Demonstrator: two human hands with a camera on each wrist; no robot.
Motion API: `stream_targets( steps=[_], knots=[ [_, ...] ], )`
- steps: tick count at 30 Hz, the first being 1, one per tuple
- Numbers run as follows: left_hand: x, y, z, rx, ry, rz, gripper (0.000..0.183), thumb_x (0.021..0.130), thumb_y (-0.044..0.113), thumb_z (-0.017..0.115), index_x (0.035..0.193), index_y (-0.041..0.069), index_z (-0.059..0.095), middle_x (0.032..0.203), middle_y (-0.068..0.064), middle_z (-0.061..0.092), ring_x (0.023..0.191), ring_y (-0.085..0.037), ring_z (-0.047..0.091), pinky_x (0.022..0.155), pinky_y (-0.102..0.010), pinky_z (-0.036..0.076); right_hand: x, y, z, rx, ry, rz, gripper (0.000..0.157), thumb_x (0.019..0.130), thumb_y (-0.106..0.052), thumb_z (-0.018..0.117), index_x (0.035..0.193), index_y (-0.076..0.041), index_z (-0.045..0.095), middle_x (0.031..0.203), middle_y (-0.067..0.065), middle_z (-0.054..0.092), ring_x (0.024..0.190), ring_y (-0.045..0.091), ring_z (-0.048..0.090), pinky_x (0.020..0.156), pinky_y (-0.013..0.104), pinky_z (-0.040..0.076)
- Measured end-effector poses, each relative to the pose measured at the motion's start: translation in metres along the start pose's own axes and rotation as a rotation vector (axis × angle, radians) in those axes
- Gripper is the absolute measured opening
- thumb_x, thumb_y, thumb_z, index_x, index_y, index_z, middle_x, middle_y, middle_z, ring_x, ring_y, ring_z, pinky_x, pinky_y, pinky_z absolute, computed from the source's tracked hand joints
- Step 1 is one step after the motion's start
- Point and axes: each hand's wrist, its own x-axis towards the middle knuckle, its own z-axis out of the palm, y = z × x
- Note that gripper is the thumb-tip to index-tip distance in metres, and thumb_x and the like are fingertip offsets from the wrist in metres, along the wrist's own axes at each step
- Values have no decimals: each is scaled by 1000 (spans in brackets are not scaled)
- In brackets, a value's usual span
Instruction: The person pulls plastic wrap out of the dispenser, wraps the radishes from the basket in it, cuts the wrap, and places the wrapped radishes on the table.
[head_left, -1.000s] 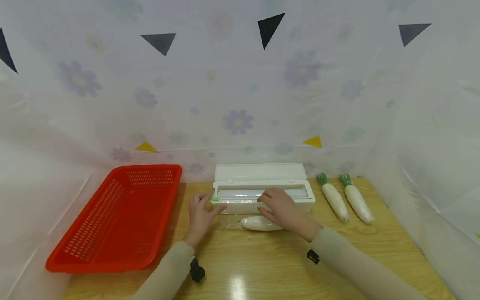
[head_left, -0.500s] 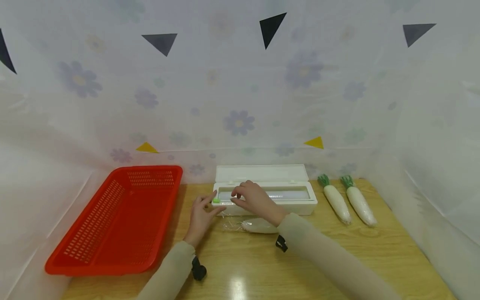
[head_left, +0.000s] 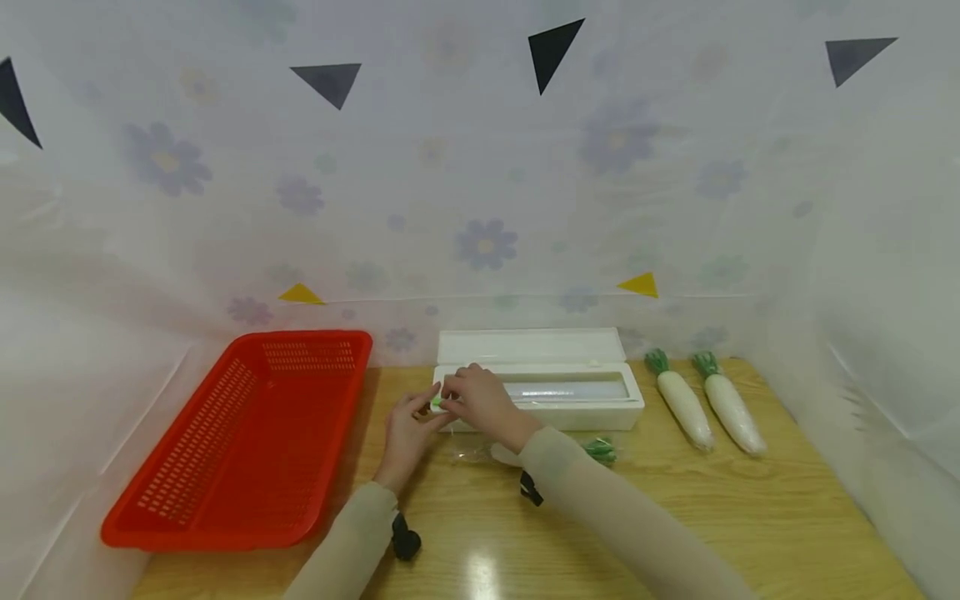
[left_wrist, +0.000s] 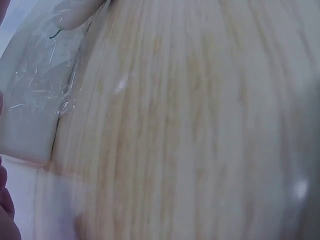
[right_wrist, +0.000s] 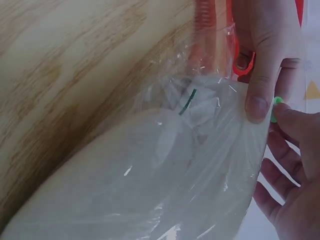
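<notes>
A white cling film dispenser (head_left: 555,415) stands with its lid up and a film roll (head_left: 570,392) inside. My left hand (head_left: 405,437) holds its left front corner, the thumb pressing film against the front in the right wrist view. My right hand (head_left: 483,404) reaches to the same corner, its thumb and fingers at the small green slider (right_wrist: 276,107). Before the dispenser lies a white radish (head_left: 504,454) with green leaves (head_left: 600,451), its middle hidden by my right sleeve. Clear film (left_wrist: 45,75) runs from the dispenser's front over the radish.
A red plastic basket (head_left: 315,492) stands on the left of the wooden table (head_left: 675,517). Two more white radishes (head_left: 684,408) with green tops lie at the right, one beside the other. A patterned curtain (head_left: 480,200) closes off the back.
My right hand has moved left along the dispenser's front edge to its left corner, uncovering the radish's leaves. The left hand has stayed at that corner.
</notes>
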Motion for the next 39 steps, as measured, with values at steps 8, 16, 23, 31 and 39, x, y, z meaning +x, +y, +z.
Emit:
stream_targets(
  steps=[8,16,23,31,39],
  knots=[
    [0,-1,1,0,25,34,57,73,12,95,126,6,75,81,-7,61,76,-20,53,67,-23,46,0,1,2,-43,0,-4,13,98,-28,74,97,-15,73,92,0,68,82,18,54,72,32,46],
    [1,1,-2,-42,2,-34,59,73,10,94,127,7,74,87,-10,64,81,-17,55,68,-19,51,-3,6,-7,-78,-17,-13,14,97,-30,74,98,-17,78,96,0,70,90,21,59,80,38,51],
    [2,3,1,-37,-23,-14,60,73,13,94,129,7,73,90,-10,66,82,-17,57,69,-20,51,-10,16,-20,-90,-28,-34,14,94,-29,78,97,-16,81,94,0,70,91,22,59,79,40,51],
    [3,0,1,-59,-11,-50,62,71,15,96,129,9,74,88,-8,65,81,-17,56,68,-19,49,-30,41,-34,-77,-38,-22,12,93,-29,79,95,-17,81,93,-1,65,88,18,54,76,35,46],
    [1,2,1,-35,-19,-9,61,73,19,95,130,8,73,83,-4,59,79,-17,51,66,-21,45,-63,71,-53,-42,-29,22,9,93,-24,79,95,-16,81,93,-1,61,86,18,50,76,35,44]
  ],
)
